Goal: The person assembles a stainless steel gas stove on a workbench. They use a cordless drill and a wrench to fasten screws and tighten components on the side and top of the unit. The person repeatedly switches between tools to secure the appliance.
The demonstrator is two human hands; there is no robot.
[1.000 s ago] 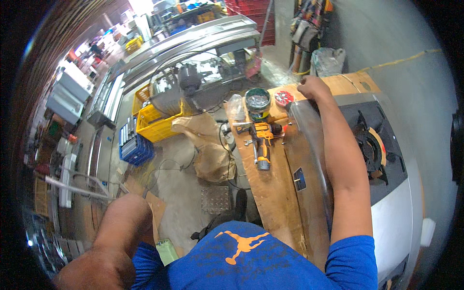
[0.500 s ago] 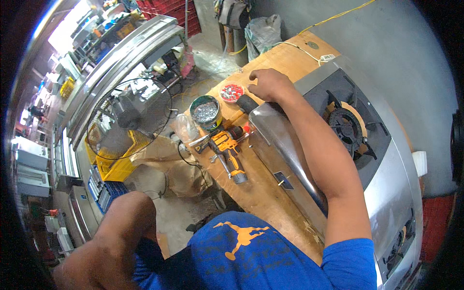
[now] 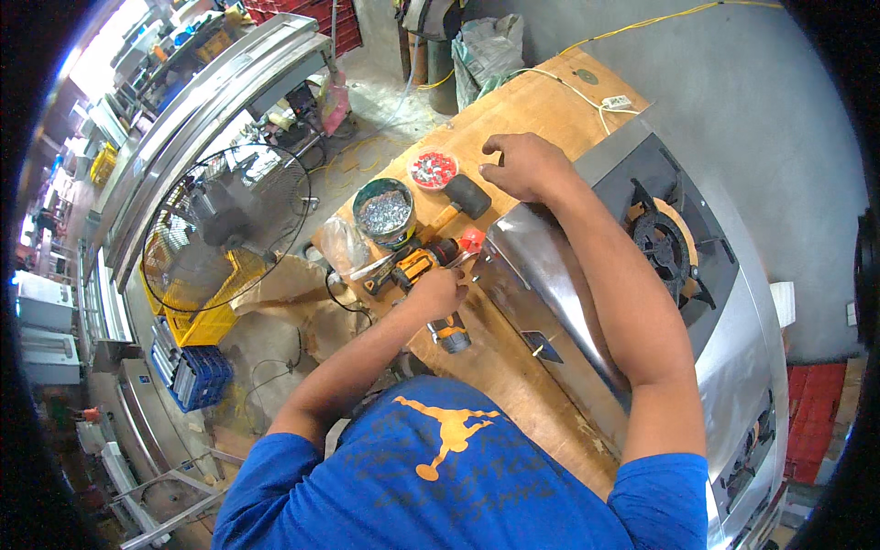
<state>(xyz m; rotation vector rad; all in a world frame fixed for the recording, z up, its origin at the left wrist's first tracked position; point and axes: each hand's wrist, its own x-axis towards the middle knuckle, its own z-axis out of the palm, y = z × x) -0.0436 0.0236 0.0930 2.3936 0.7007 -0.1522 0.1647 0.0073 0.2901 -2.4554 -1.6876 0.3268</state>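
My left hand [image 3: 438, 295] lies over the handle of an orange and black cordless drill [image 3: 451, 334], its fingers curled round the far side and partly hidden. The drill rests on the wooden table beside a stainless steel gas stove [image 3: 550, 261]. My right hand [image 3: 530, 168] is above the stove's far left corner, fingers bent and apart, with nothing in it. Close to its fingertips is a black-headed mallet [image 3: 468, 196]. A tub of metal screws [image 3: 386, 213] and a smaller tub of red and silver pieces [image 3: 433, 170] stand behind the drill.
A clear plastic bag [image 3: 345, 246] lies at the table's left edge. Left of the table stand a caged fan [image 3: 225, 215], a yellow crate [image 3: 203, 325] and a blue crate [image 3: 203, 380]. A white cable with a socket [image 3: 616, 104] crosses the table's far end. A burner [image 3: 658, 246] sits on the stove.
My left hand has moved from beside my body, at lower left, up and right onto the drill. My right hand remains near the stove's corner. The view has shifted slightly.
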